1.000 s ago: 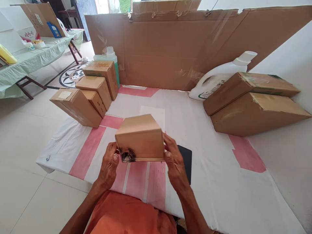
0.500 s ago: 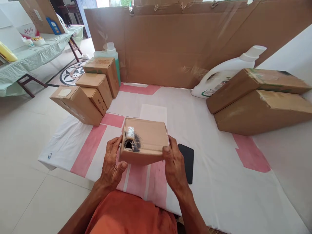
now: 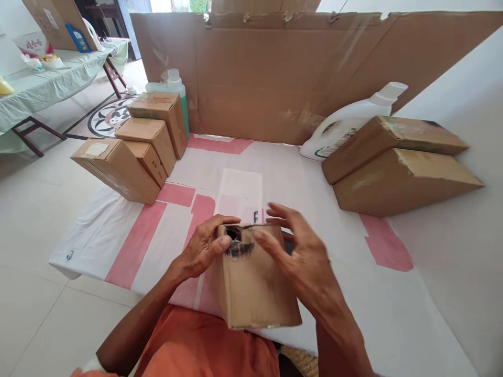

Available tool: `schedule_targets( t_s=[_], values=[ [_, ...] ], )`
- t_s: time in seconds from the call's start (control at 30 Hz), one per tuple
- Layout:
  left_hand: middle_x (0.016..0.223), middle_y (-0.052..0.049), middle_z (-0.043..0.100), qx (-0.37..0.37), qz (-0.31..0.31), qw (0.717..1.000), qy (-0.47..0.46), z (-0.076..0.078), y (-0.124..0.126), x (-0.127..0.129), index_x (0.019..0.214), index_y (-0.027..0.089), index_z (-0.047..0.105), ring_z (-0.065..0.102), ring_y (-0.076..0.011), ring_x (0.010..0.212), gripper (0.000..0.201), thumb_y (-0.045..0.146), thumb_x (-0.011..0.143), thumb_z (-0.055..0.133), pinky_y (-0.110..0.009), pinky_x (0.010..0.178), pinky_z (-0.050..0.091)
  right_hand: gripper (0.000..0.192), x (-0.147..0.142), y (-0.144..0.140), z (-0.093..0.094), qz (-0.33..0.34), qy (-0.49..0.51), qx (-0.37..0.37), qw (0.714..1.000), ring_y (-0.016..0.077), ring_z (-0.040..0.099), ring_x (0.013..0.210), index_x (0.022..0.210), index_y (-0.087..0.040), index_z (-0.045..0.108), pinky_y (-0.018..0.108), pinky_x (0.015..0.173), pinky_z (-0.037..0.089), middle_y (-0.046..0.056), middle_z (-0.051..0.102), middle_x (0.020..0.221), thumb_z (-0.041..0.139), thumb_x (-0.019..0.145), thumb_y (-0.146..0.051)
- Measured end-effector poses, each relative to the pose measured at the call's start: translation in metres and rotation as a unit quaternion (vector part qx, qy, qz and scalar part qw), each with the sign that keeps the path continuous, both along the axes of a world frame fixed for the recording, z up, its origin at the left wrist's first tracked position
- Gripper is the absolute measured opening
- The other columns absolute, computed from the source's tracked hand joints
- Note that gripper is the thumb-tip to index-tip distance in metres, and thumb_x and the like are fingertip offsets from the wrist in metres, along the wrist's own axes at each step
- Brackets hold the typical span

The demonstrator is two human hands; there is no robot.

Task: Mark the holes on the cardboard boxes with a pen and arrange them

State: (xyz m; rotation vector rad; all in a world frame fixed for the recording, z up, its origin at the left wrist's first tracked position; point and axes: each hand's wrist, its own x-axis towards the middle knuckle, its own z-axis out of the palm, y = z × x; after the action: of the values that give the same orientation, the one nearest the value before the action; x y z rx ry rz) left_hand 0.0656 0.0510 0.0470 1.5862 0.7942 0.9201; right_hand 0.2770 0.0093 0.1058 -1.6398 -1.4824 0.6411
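Small cardboard box (image 3: 257, 283) at 6 o'clock, tipped on end over the near tabletop (image 3: 393, 314) edge, black-smudged hole on its upper face. Left hand (image 3: 204, 248) gripping the box's top left corner, thumb pressed beside the hole. Right hand (image 3: 302, 256) over the top right edge, fingers (image 3: 271, 248) spread and loosely touching the box, blurred, not clenched. Orange clothing (image 3: 204, 345) just below the box. White cloth with pink stripes (image 3: 137, 241) covering the tabletop; white paper sheet (image 3: 241, 191) just beyond the hands at 12 o'clock. Stack of four brown boxes (image 3: 137, 146) at 10 o'clock, green bottle (image 3: 173, 86) behind it. Two long cartons (image 3: 396, 162) at 2 o'clock, white jug (image 3: 346, 125) lying just behind them. Cardboard wall (image 3: 275, 73) upright across the far edge. Green-covered table (image 3: 47, 84) far off at 10 o'clock.
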Motion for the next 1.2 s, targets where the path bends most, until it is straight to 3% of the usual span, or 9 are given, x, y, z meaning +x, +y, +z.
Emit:
schedule_targets(
  t_s=[0.1, 0.2, 0.4, 0.6, 0.83, 0.93, 1.03, 1.13, 1.2],
  values=[
    [0.131, -0.011, 0.069, 0.040, 0.005, 0.999, 0.012, 0.004, -0.007, 0.014, 0.135, 0.021, 0.066, 0.064, -0.0294, 0.121, 0.052, 0.058, 0.100, 0.054, -0.043, 0.106, 0.047, 0.032, -0.007, 0.006, -0.001, 0.071, -0.057, -0.049, 0.995, 0.0304, 0.070, 0.109, 0.112, -0.024, 0.073, 0.047, 0.096, 0.055, 0.009, 0.074, 0.118, 0.069, 0.091, -0.048],
    [0.132, -0.010, 0.069, 0.056, 0.110, 0.991, 0.047, 0.013, -0.018, 0.018, 0.132, 0.022, 0.067, 0.062, -0.0272, 0.127, 0.044, 0.049, 0.097, 0.065, -0.042, 0.112, 0.046, 0.021, -0.013, 0.001, -0.006, 0.045, -0.094, -0.059, 0.993, 0.0304, 0.069, 0.105, 0.104, -0.023, 0.072, 0.047, 0.094, 0.054, 0.009, 0.073, 0.110, 0.065, 0.092, -0.039],
    [0.121, -0.006, 0.078, -0.011, 0.237, 0.966, 0.097, 0.035, -0.034, 0.016, 0.120, 0.022, 0.076, 0.073, -0.0222, 0.111, 0.029, 0.035, 0.095, 0.068, -0.035, 0.101, 0.057, 0.017, -0.045, 0.002, 0.004, -0.007, -0.178, -0.083, 0.981, 0.0341, 0.065, 0.107, 0.101, -0.019, 0.071, 0.050, 0.096, 0.053, 0.012, 0.072, 0.109, 0.066, 0.093, -0.032],
    [0.122, -0.001, 0.081, 0.006, 0.326, 0.928, 0.182, 0.039, -0.029, 0.002, 0.120, 0.028, 0.080, 0.076, -0.0233, 0.114, 0.032, 0.039, 0.092, 0.069, -0.034, 0.102, 0.060, 0.013, -0.066, 0.013, 0.005, 0.072, -0.254, -0.057, 0.963, 0.0306, 0.060, 0.099, 0.100, -0.025, 0.072, 0.045, 0.082, 0.053, 0.010, 0.066, 0.103, 0.060, 0.099, -0.031],
    [0.118, 0.000, 0.082, 0.027, 0.343, 0.908, 0.237, 0.038, -0.019, 0.007, 0.118, 0.028, 0.082, 0.078, -0.0235, 0.108, 0.033, 0.040, 0.090, 0.067, -0.035, 0.098, 0.063, 0.029, -0.055, 0.020, 0.005, 0.188, -0.326, -0.063, 0.924, 0.0310, 0.055, 0.103, 0.109, -0.031, 0.071, 0.046, 0.083, 0.051, 0.010, 0.060, 0.108, 0.047, 0.104, -0.017],
    [0.117, -0.001, 0.083, 0.027, 0.342, 0.907, 0.244, 0.039, -0.016, 0.010, 0.116, 0.028, 0.082, 0.078, -0.0238, 0.106, 0.032, 0.039, 0.090, 0.067, -0.035, 0.098, 0.063, 0.026, -0.058, 0.025, 0.013, 0.186, -0.291, -0.114, 0.932, 0.0312, 0.056, 0.105, 0.106, -0.027, 0.072, 0.047, 0.086, 0.052, 0.011, 0.063, 0.109, 0.048, 0.104, -0.018],
    [0.119, -0.002, 0.081, 0.007, 0.323, 0.918, 0.231, 0.039, -0.015, 0.007, 0.117, 0.028, 0.081, 0.076, -0.0243, 0.109, 0.031, 0.040, 0.092, 0.067, -0.035, 0.098, 0.062, 0.020, -0.053, 0.028, 0.015, 0.120, -0.161, -0.142, 0.969, 0.0321, 0.060, 0.112, 0.116, -0.021, 0.069, 0.048, 0.093, 0.053, 0.013, 0.067, 0.117, 0.058, 0.103, -0.031],
    [0.122, -0.004, 0.079, -0.040, 0.275, 0.942, 0.190, 0.038, -0.015, 0.001, 0.121, 0.027, 0.078, 0.072, -0.0265, 0.114, 0.036, 0.048, 0.094, 0.068, -0.037, 0.099, 0.059, 0.048, -0.028, 0.027, 0.002, 0.051, 0.051, -0.084, 0.994, 0.0283, 0.061, 0.125, 0.139, -0.021, 0.057, 0.043, 0.099, 0.053, 0.013, 0.064, 0.140, 0.061, 0.101, -0.050],
    [0.126, -0.006, 0.076, -0.070, 0.243, 0.956, 0.149, 0.035, -0.016, -0.005, 0.127, 0.026, 0.075, 0.069, -0.0292, 0.120, 0.042, 0.052, 0.095, 0.067, -0.040, 0.104, 0.056, 0.050, -0.004, 0.025, -0.018, -0.013, 0.114, -0.065, 0.991, 0.0260, 0.065, 0.119, 0.136, -0.022, 0.057, 0.038, 0.093, 0.054, 0.013, 0.067, 0.135, 0.052, 0.103, -0.059]
  ],
)
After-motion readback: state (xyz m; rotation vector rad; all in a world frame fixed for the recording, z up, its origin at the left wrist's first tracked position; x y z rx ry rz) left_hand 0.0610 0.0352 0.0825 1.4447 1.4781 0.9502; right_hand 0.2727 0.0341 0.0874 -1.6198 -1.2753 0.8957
